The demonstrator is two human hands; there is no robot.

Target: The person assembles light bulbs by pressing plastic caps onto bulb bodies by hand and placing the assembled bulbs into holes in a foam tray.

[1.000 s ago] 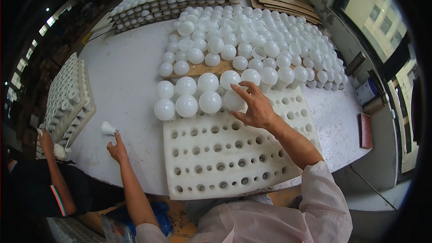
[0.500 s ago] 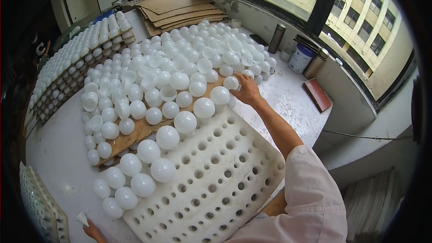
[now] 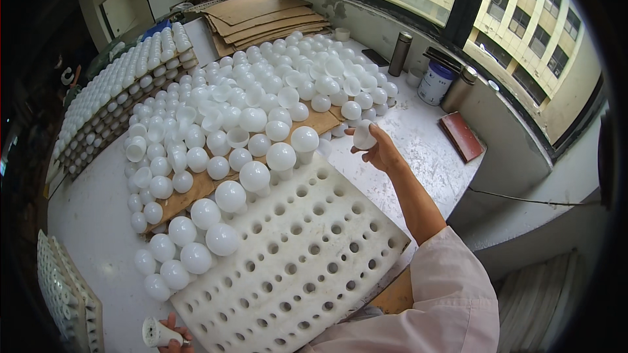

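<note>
My right hand [image 3: 382, 148] grips a white bulb cover [image 3: 364, 136], a frosted dome held in the fingertips above the table. At the lower left, my left hand [image 3: 174, 338] is closed round a white bulb base [image 3: 154, 332] with a metal screw cap at one end. Between them lies a white foam tray [image 3: 327, 235] with rows of holes. Round white bulbs [image 3: 230, 196] stand in its far and left rows. Beyond the tray, many loose bulb covers [image 3: 252, 119] are heaped on a brown cardboard sheet [image 3: 320, 119].
Stacked layers of bulb covers [image 3: 121, 82] stand at the far left, and cardboard sheets [image 3: 261, 10] at the back. Two flasks [image 3: 400, 54], a white-and-blue bucket [image 3: 434, 84] and a red box [image 3: 462, 136] line the window side. Another tray [image 3: 69, 294] leans at near left.
My right hand has drawn back from the heap with a bulb cover in its fingers. My left hand and the bulb base have come further into view, toward the tray.
</note>
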